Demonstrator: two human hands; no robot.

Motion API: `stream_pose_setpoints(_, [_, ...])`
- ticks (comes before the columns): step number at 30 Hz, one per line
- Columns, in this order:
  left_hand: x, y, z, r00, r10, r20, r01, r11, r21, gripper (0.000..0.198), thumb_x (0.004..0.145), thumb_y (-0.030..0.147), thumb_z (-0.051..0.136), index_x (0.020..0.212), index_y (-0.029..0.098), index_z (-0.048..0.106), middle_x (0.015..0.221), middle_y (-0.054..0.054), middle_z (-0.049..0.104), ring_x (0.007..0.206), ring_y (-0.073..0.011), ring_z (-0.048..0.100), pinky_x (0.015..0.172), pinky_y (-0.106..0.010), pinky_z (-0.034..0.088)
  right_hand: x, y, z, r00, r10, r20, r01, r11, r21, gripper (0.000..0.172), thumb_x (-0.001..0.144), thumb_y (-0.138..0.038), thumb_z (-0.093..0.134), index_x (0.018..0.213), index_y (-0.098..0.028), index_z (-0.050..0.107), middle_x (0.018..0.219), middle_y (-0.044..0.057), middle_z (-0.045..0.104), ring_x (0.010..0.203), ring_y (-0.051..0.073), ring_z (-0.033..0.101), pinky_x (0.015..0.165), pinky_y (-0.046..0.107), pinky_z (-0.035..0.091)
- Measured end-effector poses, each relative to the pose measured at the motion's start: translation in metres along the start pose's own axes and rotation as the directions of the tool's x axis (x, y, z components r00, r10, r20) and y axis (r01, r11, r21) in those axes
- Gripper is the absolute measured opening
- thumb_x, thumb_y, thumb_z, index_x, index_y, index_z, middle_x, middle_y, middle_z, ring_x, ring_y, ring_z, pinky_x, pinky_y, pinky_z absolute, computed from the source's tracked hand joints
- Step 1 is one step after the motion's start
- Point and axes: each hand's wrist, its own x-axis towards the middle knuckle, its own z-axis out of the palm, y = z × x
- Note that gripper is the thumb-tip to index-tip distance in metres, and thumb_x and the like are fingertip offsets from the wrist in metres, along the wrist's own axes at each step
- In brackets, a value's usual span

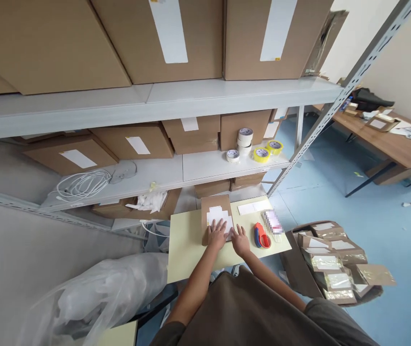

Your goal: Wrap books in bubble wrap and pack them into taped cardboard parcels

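A small brown cardboard parcel [213, 203] lies on a pale yellow table [187, 240] with a white label [217, 214] on its top. My left hand [217, 234] lies flat on the label, fingers spread. Beside it my right hand [240, 240] presses the parcel's near right corner, fingers stretched out. A red and blue tape dispenser [262, 235] rests just right of my right hand. A white paper strip [254, 207] and a blurred small item [272, 222] lie further right on the table.
Grey metal shelving [162, 103] holds many brown boxes, tape rolls [259, 153] and a coil of white cable [82, 185]. An open carton of sealed packets [330, 262] sits on the blue floor at right. Clear plastic wrap [93, 293] lies at left. A wooden desk [389, 137] stands far right.
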Motion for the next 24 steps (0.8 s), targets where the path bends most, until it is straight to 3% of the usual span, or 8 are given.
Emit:
stream_pose_setpoints(3, [0.000, -0.011, 0.009, 0.999, 0.003, 0.040, -0.003, 1.000, -0.005, 0.067, 0.100, 0.042, 0.053, 0.165, 0.042, 0.040, 0.176, 0.001, 0.031, 0.165, -0.0385, 0.011, 0.130, -0.066, 0.012, 0.005, 0.005, -0.001, 0.994, 0.102, -0.051, -0.089, 0.972, 0.218, 0.045, 0.093, -0.033, 0.061, 0.136, -0.021, 0.070, 0.155, 0.017, 0.060, 0.150, 0.035, 0.047, 0.117, 0.049, 0.042])
stream_pose_setpoints(6, [0.000, -0.017, 0.016, 0.999, 0.006, 0.048, -0.005, 0.999, -0.032, 0.067, 0.101, 0.043, 0.050, 0.167, 0.041, 0.037, 0.178, 0.001, 0.027, 0.166, -0.0391, 0.009, 0.130, -0.067, 0.010, 0.007, 0.002, 0.001, 0.972, 0.236, -0.010, -0.201, 0.850, 0.487, 0.054, 0.089, -0.056, 0.065, 0.129, -0.020, 0.072, 0.133, 0.017, 0.073, 0.133, 0.036, 0.063, 0.108, 0.049, 0.050])
stream_pose_setpoints(10, [-0.001, -0.023, 0.013, 0.996, 0.024, 0.082, -0.019, 0.998, -0.056, 0.069, 0.102, 0.049, 0.045, 0.169, 0.039, 0.032, 0.179, 0.002, 0.020, 0.166, -0.0399, 0.003, 0.129, -0.069, 0.007, 0.004, -0.017, 0.014, 0.975, 0.221, 0.029, -0.178, 0.691, 0.701, 0.068, 0.082, -0.077, 0.064, 0.118, -0.020, 0.074, 0.110, 0.010, 0.080, 0.113, 0.032, 0.071, 0.102, 0.047, 0.054])
stream_pose_setpoints(13, [-0.006, -0.037, 0.000, 0.994, 0.025, 0.108, -0.013, 0.994, -0.110, 0.075, 0.100, 0.059, 0.044, 0.170, 0.036, 0.030, 0.180, 0.001, 0.017, 0.166, -0.0401, -0.001, 0.129, -0.070, 0.003, -0.001, -0.036, 0.024, 0.973, 0.233, 0.007, -0.167, 0.678, 0.716, 0.073, 0.081, -0.081, 0.061, 0.120, -0.021, 0.074, 0.120, 0.011, 0.079, 0.121, 0.034, 0.069, 0.111, 0.049, 0.050])
stream_pose_setpoints(17, [-0.017, -0.078, -0.026, 1.000, -0.014, 0.028, 0.023, 0.943, -0.331, 0.082, 0.096, 0.065, 0.051, 0.169, 0.031, 0.034, 0.178, -0.003, 0.025, 0.166, -0.0373, 0.006, 0.132, -0.060, 0.009, -0.008, -0.065, 0.032, 0.986, 0.166, 0.007, -0.128, 0.730, 0.671, 0.074, 0.084, -0.078, 0.060, 0.130, -0.022, 0.074, 0.143, 0.013, 0.070, 0.144, 0.036, 0.056, 0.123, 0.050, 0.040])
stream_pose_setpoints(21, [-0.033, -0.134, -0.048, 0.968, -0.233, -0.098, 0.132, 0.797, -0.590, 0.087, 0.088, 0.069, 0.066, 0.161, 0.025, 0.047, 0.172, -0.011, 0.039, 0.165, -0.0372, 0.017, 0.133, -0.049, 0.015, -0.004, -0.093, 0.039, 0.997, -0.072, -0.005, 0.059, 0.768, 0.637, 0.067, 0.091, -0.070, 0.059, 0.139, -0.026, 0.070, 0.147, 0.010, 0.068, 0.158, 0.031, 0.038, 0.126, 0.048, 0.037])
stream_pose_setpoints(22, [-0.038, -0.147, -0.051, 0.951, -0.289, -0.108, 0.154, 0.748, -0.646, 0.092, 0.084, 0.068, 0.072, 0.161, 0.024, 0.047, 0.172, -0.012, 0.040, 0.164, -0.0376, 0.019, 0.133, -0.048, 0.016, 0.000, -0.098, 0.042, 0.997, -0.076, -0.021, 0.073, 0.777, 0.626, 0.068, 0.091, -0.068, 0.059, 0.143, -0.026, 0.068, 0.151, 0.010, 0.065, 0.159, 0.030, 0.037, 0.126, 0.048, 0.037])
stream_pose_setpoints(24, [-0.048, -0.170, -0.051, 0.934, -0.339, -0.113, 0.141, 0.640, -0.756, 0.104, 0.075, 0.063, 0.083, 0.163, 0.023, 0.043, 0.171, -0.015, 0.039, 0.163, -0.0374, 0.025, 0.132, -0.046, 0.020, 0.009, -0.107, 0.051, 0.998, 0.029, -0.048, 0.005, 0.802, 0.597, 0.074, 0.089, -0.066, 0.061, 0.150, -0.024, 0.061, 0.158, 0.011, 0.058, 0.155, 0.031, 0.042, 0.126, 0.048, 0.037])
